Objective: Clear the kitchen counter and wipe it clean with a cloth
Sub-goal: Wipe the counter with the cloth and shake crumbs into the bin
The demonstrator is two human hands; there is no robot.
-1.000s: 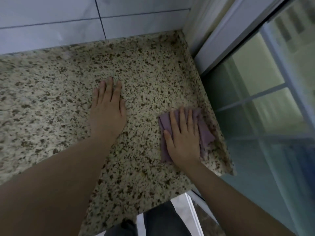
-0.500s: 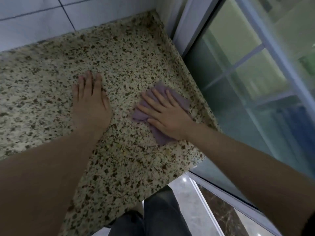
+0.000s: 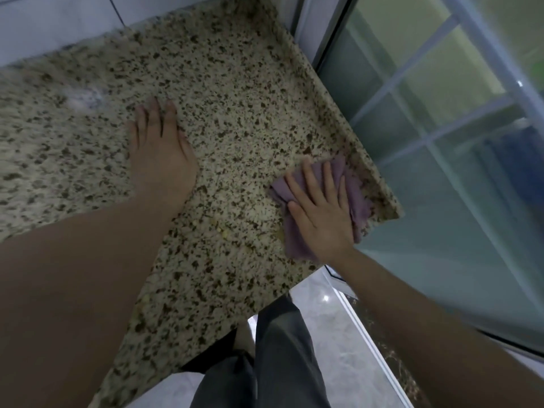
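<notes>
A speckled granite counter (image 3: 235, 92) fills the left and middle of the view. A purple cloth (image 3: 357, 201) lies flat near the counter's right front corner. My right hand (image 3: 322, 213) presses down on the cloth with fingers spread, covering most of it. My left hand (image 3: 160, 154) rests flat on the bare stone to the left, fingers together, holding nothing. A few small yellowish crumbs (image 3: 225, 232) lie on the stone between my arms.
A pale wet smear (image 3: 85, 98) sits on the counter beyond my left hand. White wall tiles (image 3: 53, 22) run along the back. A glass sliding door (image 3: 441, 142) stands right beside the counter's right edge. Below are my dark trousers (image 3: 279, 363) and a glossy floor (image 3: 332, 334).
My right hand has slid the cloth from the middle of the counter back to the right front corner. My left hand stays flat in the same spot.
</notes>
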